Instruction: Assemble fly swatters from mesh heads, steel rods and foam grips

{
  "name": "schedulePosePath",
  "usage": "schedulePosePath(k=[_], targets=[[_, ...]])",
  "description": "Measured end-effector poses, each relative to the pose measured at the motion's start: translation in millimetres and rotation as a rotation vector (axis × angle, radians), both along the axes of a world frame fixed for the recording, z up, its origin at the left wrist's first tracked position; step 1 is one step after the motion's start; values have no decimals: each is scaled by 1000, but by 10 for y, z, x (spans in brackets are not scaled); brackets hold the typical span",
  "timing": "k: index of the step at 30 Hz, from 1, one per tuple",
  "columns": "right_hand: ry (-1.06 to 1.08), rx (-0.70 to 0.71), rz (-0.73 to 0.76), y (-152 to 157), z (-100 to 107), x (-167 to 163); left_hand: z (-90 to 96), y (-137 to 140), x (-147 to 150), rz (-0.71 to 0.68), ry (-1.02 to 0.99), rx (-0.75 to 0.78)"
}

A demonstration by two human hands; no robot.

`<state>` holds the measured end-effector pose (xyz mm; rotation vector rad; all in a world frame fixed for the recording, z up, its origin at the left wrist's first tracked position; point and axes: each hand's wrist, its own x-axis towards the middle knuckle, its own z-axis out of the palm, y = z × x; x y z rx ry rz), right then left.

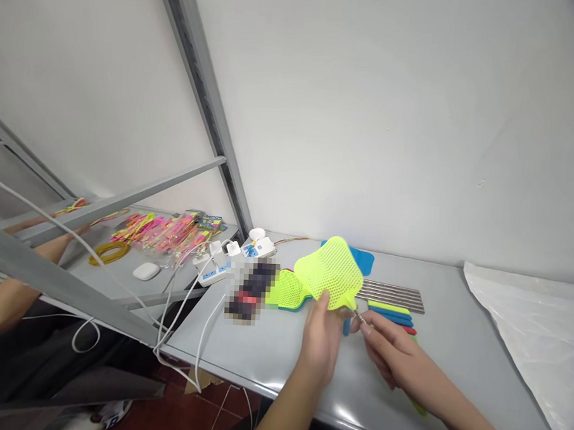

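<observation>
A yellow-green fly swatter head (329,272), perforated and tilted upright, is gripped low down by my left hand (320,344), thumb against its face. My right hand (397,354) pinches a thin metal rod (359,318) at the swatter head's narrow neck; how far the rod sits inside the neck I cannot tell. Behind my hands lie several metal rods (398,293) side by side. Coloured handle sleeves (390,313) in yellow, blue and red rest nearer my right hand. More swatter heads (289,288) are stacked at the left, and a blue one (362,261) lies behind the held head.
White power strips (261,247) with trailing cables stand by the grey metal post (211,97). A pixelated dark object (252,293) lies left of the stacked heads. White plastic sheeting (524,333) covers the right side. Another person's arm (22,286) reaches over the neighbouring table, near colourful packets (172,232).
</observation>
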<state>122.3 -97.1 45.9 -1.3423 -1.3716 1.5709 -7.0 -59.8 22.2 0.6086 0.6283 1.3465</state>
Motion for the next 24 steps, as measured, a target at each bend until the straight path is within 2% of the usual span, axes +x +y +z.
schedulePosePath(k=[3,7,11,14,16,17,18,19,21,22,24], targets=[[19,-54,63,5,-23,-9,-54,6,-27,88,28,-91],[93,-62,43,48,-127,-78,-190,-112,52,144,138,-193],[-121,62,46,38,-163,-146,-261,-201,117,298,218,-337],[-416,266,37,-67,-208,-88,-152,-81,-47,375,195,-308],[-601,361,11,-177,-271,45,-9,103,-272,584,155,-273],[-643,360,11,-231,-303,132,66,205,-388,723,123,-242],[-651,340,2,-276,-327,222,131,297,-485,787,108,-178],[-652,328,-16,-306,-336,305,181,370,-548,744,94,-124],[-656,312,-81,-305,-299,411,215,432,-546,581,37,-126],[-657,303,-118,-275,-251,420,200,421,-485,490,-2,-142],[-637,285,-121,-164,-113,345,124,337,-290,407,-86,-215]])
